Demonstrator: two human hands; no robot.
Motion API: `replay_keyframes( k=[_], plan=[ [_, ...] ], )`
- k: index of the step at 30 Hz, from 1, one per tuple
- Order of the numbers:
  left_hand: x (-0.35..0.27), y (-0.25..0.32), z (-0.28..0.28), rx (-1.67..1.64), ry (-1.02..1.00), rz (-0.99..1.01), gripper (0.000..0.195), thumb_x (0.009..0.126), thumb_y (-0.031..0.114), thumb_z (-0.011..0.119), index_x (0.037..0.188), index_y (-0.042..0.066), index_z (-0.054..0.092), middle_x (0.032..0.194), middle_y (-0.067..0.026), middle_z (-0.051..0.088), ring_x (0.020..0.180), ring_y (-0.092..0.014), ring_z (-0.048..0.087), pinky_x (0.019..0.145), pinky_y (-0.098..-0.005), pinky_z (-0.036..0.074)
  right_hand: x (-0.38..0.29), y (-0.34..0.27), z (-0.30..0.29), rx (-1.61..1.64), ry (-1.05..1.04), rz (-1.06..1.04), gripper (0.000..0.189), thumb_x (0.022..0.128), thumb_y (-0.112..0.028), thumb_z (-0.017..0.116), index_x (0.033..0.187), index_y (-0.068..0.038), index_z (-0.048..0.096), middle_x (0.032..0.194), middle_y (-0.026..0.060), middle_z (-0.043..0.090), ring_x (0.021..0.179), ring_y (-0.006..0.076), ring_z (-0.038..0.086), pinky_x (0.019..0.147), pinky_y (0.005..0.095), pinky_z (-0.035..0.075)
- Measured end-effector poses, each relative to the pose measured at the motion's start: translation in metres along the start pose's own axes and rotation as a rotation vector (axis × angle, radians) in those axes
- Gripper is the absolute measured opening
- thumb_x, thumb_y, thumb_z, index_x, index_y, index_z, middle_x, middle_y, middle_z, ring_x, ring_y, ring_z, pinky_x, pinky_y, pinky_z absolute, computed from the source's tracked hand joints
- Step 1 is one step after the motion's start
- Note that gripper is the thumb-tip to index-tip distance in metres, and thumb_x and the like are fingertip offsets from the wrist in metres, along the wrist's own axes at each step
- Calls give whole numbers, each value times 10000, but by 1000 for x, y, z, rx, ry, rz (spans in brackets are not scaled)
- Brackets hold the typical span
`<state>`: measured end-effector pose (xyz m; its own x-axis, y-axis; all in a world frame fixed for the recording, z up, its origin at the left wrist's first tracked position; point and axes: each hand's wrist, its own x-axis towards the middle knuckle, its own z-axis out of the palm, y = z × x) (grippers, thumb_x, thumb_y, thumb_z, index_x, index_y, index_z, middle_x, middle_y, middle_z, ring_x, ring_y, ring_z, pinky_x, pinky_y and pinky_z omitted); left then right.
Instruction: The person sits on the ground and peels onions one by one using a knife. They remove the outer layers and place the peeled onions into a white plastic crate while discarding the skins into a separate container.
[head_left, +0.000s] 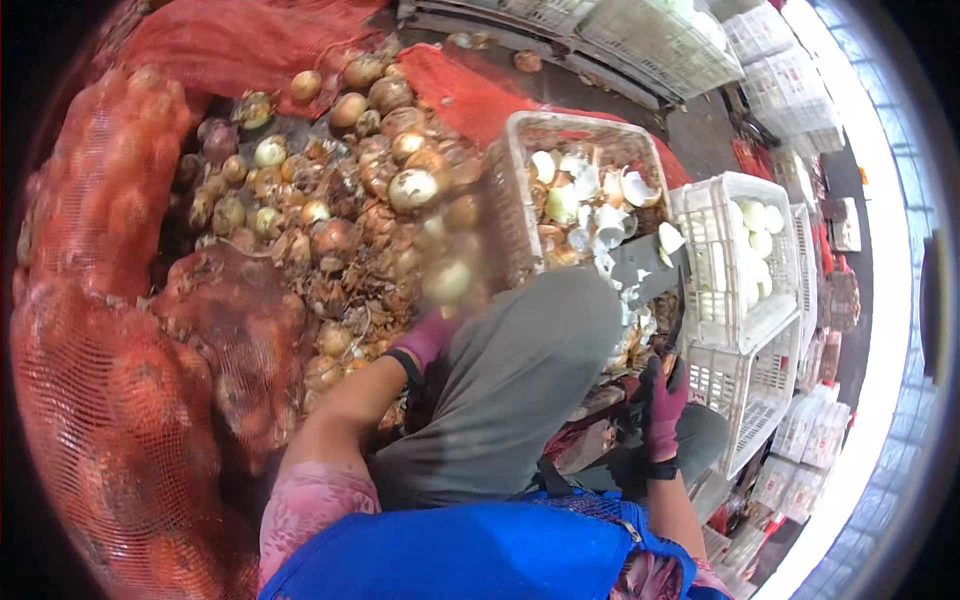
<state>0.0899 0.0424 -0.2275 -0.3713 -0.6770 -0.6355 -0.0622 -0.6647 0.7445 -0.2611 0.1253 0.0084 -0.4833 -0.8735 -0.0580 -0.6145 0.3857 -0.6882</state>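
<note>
My left hand (431, 337), in a magenta glove, is partly hidden by my raised knee. Just beyond it is a pale onion (448, 282); blur hides whether the fingers grip it. My gloved right hand (666, 401) holds a knife (678, 311) by the handle, its dark blade pointing away from me. Close to the blade's tip is a white onion piece (670, 240). Onion pieces and skins fill much of a dirty white plastic crate (585, 120) beyond my knee. Unpeeled onions (335, 238) and loose dry skins lie heaped at the left.
Red mesh sacks of onions (112, 420) line the left side. At the right, a white crate with peeled onions (761, 244) stands on another white crate (765, 397). More stacked crates (652, 45) are at the top. Red netting (465, 90) lies behind the heap.
</note>
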Motion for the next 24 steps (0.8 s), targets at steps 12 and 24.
replay_keyframes(
  k=[12,24],
  plan=[
    [-105,32,-45,609,654,461,508,852,170,636,1330,134,469,1154,-142,564,962,-283,606,897,-445,498,-20,-47,-2,345,-29,9,283,928,-135,645,1181,-17,597,867,51,650,691,134,581,632,295,491],
    [-198,224,-74,-936,43,554,566,942,527,525,1342,127,510,1295,-118,582,1169,-309,589,931,-583,510,-58,-83,-2,195,-107,-314,333,878,-180,679,1156,-12,606,864,139,650,763,205,633,691,325,485]
  ],
)
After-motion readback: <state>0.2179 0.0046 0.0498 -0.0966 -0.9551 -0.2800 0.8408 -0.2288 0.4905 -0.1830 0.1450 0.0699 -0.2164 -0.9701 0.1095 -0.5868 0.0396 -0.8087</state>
